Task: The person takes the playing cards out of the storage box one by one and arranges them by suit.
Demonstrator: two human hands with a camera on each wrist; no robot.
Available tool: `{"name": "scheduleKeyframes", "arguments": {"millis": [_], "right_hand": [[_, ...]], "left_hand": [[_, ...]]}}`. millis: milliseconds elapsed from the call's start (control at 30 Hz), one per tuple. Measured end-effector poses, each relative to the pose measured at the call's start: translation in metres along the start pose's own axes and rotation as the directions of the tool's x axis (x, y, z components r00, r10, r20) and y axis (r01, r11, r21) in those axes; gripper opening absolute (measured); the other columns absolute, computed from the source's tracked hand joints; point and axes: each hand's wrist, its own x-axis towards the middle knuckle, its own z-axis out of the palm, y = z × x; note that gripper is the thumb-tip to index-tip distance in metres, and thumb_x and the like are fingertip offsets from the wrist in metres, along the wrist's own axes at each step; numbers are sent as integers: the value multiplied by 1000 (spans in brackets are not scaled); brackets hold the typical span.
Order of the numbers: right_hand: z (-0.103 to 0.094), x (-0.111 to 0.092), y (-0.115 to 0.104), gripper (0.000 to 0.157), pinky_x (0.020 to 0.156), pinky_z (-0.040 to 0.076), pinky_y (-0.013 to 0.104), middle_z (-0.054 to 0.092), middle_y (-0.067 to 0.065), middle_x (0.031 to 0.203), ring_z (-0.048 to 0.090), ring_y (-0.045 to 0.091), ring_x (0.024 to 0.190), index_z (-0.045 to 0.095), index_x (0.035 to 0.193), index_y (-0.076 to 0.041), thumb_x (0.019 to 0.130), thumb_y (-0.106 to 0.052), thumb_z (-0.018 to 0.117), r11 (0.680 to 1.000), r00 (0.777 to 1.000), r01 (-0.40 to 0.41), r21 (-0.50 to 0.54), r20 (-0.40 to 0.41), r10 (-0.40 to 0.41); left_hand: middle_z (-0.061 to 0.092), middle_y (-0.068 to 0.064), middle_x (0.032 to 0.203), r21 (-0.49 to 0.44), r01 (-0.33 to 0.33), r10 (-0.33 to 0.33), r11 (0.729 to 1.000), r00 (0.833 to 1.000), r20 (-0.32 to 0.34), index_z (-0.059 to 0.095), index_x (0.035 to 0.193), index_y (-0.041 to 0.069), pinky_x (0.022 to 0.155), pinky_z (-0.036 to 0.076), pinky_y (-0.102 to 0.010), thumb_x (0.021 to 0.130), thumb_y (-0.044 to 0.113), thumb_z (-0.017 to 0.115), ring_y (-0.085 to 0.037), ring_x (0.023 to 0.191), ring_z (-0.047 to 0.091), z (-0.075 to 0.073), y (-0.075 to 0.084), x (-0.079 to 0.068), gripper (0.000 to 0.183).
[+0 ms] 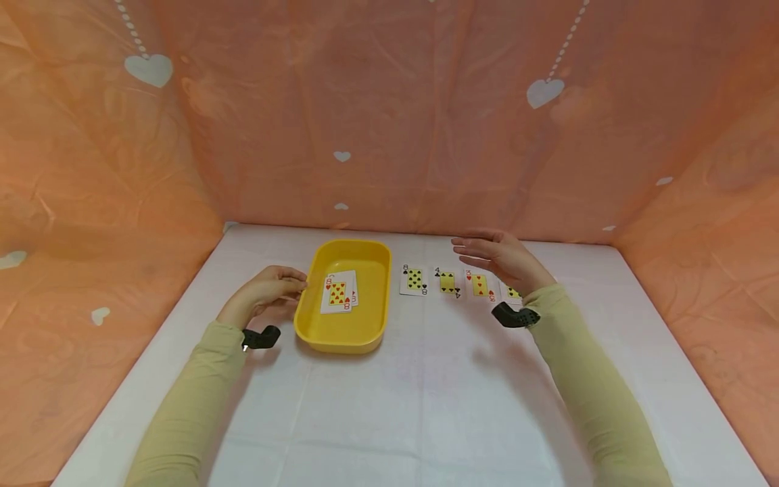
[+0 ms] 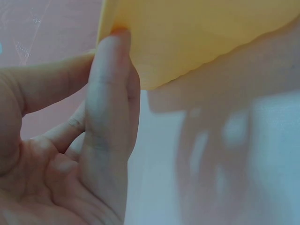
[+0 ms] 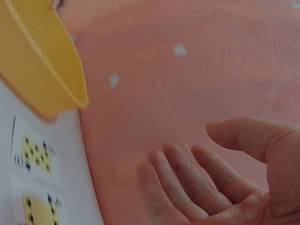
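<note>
Cards [image 1: 337, 297] inside the yellow tray [image 1: 341, 333] show only in head view.

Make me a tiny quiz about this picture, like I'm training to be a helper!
1. Fill in the blank: the top white, rectangular playing card with red hearts in the yellow, round-cornered tray shows the number ___.
2. True or false: the right hand holds nothing.
3. Pick one. The left hand is touching: A) a playing card; B) the tray; C) a white heart on the wall.

Key: 1. eight; 2. true; 3. B
</note>
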Motion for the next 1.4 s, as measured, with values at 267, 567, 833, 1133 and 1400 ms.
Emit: {"name": "scheduleKeyframes", "arguments": {"millis": [267,567,833,1133,1400], "right_hand": [[42,23,1,42,101,40,44,51,25,133,51,35,121,44,136,7,97,-3,54,1000,998,-5,6,63,5],[80,43,5,39,98,44,42,52,25,131,54,36,117,49,133,4,95,-4,58,998,994,-58,2,97,58],[111,57,18,36,98,43,44,56,23,128,56,34,115,54,129,3,94,-3,59,992,986,-122,-17,112,123],[141,67,33,38,98,44,40,53,23,130,52,36,120,49,132,6,96,-5,56,980,972,-199,-7,129,198],[156,76,50,43,101,40,40,44,22,140,50,32,124,45,134,10,98,-12,55,959,952,-280,-50,117,284]], "left_hand": [[61,-16,110,10,-10,10,1000,1000,0,48,127,-9,82,53,-36,98,17,56,-18,86,62,1,-1,2,40],[61,-17,111,-3,-8,8,1000,1000,-3,48,126,-9,82,53,-35,98,15,56,-18,85,62,3,2,2,38],[60,-18,110,2,-29,29,1000,1000,8,48,125,-9,81,53,-35,98,15,54,-19,87,62,3,0,1,37],[62,-17,112,17,-10,10,1000,1000,0,50,126,-8,79,53,-33,97,16,57,-20,87,62,3,0,5,38],[62,-17,112,12,-17,17,1000,1000,3,50,126,-8,77,54,-33,97,14,56,-21,87,62,6,2,5,37]]}}
